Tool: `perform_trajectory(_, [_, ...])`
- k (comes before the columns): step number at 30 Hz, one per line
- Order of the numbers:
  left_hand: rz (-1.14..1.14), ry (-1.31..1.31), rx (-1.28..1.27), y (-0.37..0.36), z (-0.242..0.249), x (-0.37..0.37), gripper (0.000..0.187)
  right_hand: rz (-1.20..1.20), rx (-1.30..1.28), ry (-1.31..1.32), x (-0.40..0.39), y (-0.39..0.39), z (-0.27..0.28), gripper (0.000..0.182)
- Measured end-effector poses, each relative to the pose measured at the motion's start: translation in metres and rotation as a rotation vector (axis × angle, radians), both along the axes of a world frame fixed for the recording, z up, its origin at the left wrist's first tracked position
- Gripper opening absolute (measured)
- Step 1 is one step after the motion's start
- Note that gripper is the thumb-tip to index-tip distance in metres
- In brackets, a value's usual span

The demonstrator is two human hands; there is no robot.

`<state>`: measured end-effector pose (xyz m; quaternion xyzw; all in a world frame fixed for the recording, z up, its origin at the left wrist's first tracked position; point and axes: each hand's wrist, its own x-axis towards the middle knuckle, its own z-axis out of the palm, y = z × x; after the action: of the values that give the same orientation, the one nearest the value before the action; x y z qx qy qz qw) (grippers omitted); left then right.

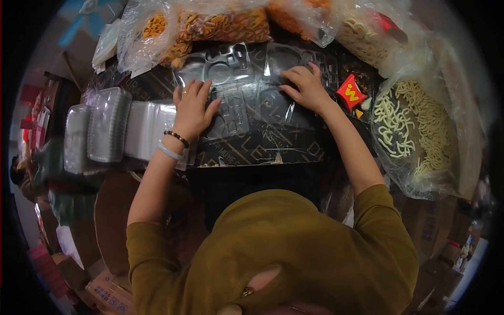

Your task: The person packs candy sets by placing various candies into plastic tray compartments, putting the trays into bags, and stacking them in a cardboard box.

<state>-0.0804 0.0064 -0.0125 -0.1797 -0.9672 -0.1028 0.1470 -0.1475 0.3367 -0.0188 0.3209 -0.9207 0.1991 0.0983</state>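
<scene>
Several clear plastic trays with moulded compartments, one of them a clear tray [227, 64] at the back, lie on the black printed tabletop [247, 149]. My left hand [194, 108], with a ring and two bracelets at the wrist, rests with fingers spread over the left trays' edge. Over the right trays, my right hand [306, 86] has its fingers apart and bent, touching or just above the plastic. Neither hand holds anything. A red packet with a yellow mark [350, 92] lies just right of my right hand.
Stacked clear containers [108, 125] and flat clear bags [149, 126] are at the left. Bags of colourful pieces [223, 25] line the back. On the right lies a large clear bag of pale, worm-like strands [428, 123]. Cardboard boxes [118, 220] stand below the table.
</scene>
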Motion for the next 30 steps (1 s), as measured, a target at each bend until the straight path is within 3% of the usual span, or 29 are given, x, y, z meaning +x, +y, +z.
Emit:
perform_trajectory(5, [-0.166, 0.050, 0.214, 0.036, -0.001, -0.007, 0.045, 0.146, -0.022, -0.035, 0.001, 0.046, 0.007, 0.031])
perform_trajectory(8, [-0.129, -0.062, 0.249, 0.051, 0.001, -0.013, 0.042, 0.195, -0.014, -0.054, -0.002, 0.047, 0.011, 0.030])
perform_trajectory(13, [-0.045, 0.051, 0.165, 0.058, 0.007, -0.015, 0.040, 0.191, 0.029, -0.029, -0.007, 0.041, 0.011, 0.032])
perform_trajectory(20, [-0.023, 0.036, 0.127, 0.070, 0.025, -0.010, 0.049, -0.005, -0.260, 0.217, 0.012, 0.084, 0.047, 0.032])
perform_trajectory(23, [-0.135, 0.004, 0.240, 0.101, 0.038, 0.001, 0.053, -0.425, -0.394, 0.044, 0.013, 0.145, 0.055, 0.021])
perform_trajectory(26, [-0.384, -0.133, 0.356, 0.150, 0.049, 0.019, 0.054, -0.677, -0.162, -0.194, 0.005, 0.189, 0.048, 0.024])
perform_trajectory(30, [-0.607, -0.220, 0.446, 0.203, 0.034, 0.025, 0.049, -0.593, -0.057, -0.142, -0.006, 0.202, 0.019, 0.026])
